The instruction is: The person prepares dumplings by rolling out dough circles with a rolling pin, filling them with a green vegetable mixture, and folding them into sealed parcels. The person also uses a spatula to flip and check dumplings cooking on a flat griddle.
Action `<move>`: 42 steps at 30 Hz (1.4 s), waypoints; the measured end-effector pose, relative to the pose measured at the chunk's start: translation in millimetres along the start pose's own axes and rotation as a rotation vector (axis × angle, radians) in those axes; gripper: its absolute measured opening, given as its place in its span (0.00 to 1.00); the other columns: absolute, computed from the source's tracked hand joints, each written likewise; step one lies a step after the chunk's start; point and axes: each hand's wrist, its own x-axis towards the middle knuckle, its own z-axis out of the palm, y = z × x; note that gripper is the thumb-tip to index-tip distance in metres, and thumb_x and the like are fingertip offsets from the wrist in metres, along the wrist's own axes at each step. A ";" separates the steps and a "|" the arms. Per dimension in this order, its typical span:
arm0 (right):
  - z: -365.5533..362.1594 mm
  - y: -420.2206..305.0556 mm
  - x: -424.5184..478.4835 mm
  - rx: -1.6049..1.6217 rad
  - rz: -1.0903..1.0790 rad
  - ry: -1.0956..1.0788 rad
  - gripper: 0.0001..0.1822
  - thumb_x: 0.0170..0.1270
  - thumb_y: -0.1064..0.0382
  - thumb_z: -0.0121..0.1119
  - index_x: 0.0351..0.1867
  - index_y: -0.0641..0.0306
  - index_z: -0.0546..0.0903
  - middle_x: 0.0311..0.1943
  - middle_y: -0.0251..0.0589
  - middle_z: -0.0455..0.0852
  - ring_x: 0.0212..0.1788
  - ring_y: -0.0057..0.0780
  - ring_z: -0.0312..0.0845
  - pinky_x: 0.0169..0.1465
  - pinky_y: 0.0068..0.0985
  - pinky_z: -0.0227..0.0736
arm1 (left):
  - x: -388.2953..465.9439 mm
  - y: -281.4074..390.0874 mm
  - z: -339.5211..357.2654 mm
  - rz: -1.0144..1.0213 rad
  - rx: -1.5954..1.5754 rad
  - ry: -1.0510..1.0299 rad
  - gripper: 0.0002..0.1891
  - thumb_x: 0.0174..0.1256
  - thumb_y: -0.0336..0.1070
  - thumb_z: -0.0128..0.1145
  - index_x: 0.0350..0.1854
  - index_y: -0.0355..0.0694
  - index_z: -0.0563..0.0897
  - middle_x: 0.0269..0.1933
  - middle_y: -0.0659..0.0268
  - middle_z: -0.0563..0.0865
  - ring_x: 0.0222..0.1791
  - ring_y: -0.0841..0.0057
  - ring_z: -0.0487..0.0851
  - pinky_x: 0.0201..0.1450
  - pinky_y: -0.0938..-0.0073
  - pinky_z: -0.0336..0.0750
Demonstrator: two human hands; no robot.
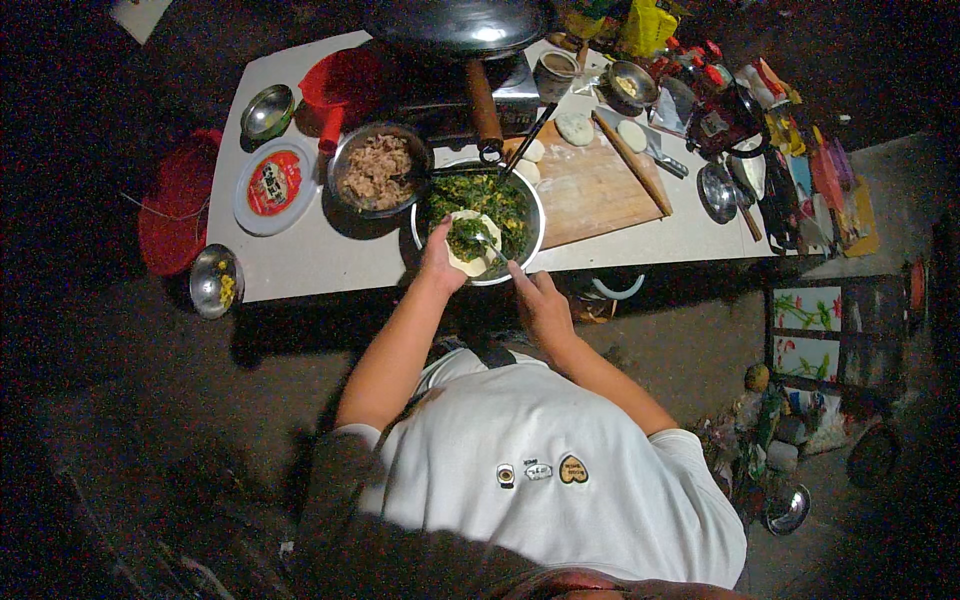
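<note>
My left hand (441, 259) holds a flat round dough wrapper (468, 266) over the near side of a metal bowl of chopped greens with yellow bits (480, 196). Some green filling lies on the wrapper. In my right hand (534, 292) is a metal spoon (493, 247), its tip on that filling. Left of the greens stands a metal bowl of minced meat (379, 172) with a dark utensil in it. To the right, a wooden board (592, 195) bears a rolling pin (634, 163), a filled-looking dough round (574, 129) and several paler dough pieces.
Behind the bowls, a wok with a wooden handle (486, 105) rests on a stove. A cleaver (667, 159) lies beside the board. A red dipper (334, 97), a white lid (275, 186) and metal bowls occupy the left. Bottles, packets and a ladle (718, 193) crowd the right.
</note>
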 end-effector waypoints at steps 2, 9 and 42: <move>0.9 1.1 -0.1 0.061 -0.065 0.047 0.36 0.50 0.76 0.49 0.63 0.44 0.63 0.40 0.48 0.72 0.35 0.47 0.77 0.35 0.37 0.75 | -0.5 0.0 -1.7 0.010 0.015 -0.033 0.21 0.65 0.49 0.39 0.49 0.40 0.76 0.49 0.56 0.80 0.50 0.58 0.78 0.55 0.54 0.70; 4.0 6.4 1.0 0.060 -0.155 0.088 0.35 0.51 0.78 0.47 0.63 0.46 0.64 0.47 0.49 0.73 0.43 0.47 0.76 0.41 0.35 0.75 | -6.8 5.8 -0.1 0.026 0.050 -0.022 0.21 0.66 0.49 0.38 0.50 0.40 0.76 0.51 0.56 0.79 0.51 0.58 0.77 0.56 0.53 0.69; 31.9 40.6 90.8 0.688 0.147 0.113 0.15 0.57 0.59 0.58 0.44 0.63 0.80 0.38 0.44 0.79 0.43 0.36 0.76 0.45 0.29 0.71 | -30.9 14.1 9.0 -0.045 0.081 -0.049 0.20 0.67 0.47 0.41 0.51 0.38 0.74 0.49 0.56 0.80 0.48 0.62 0.79 0.53 0.58 0.73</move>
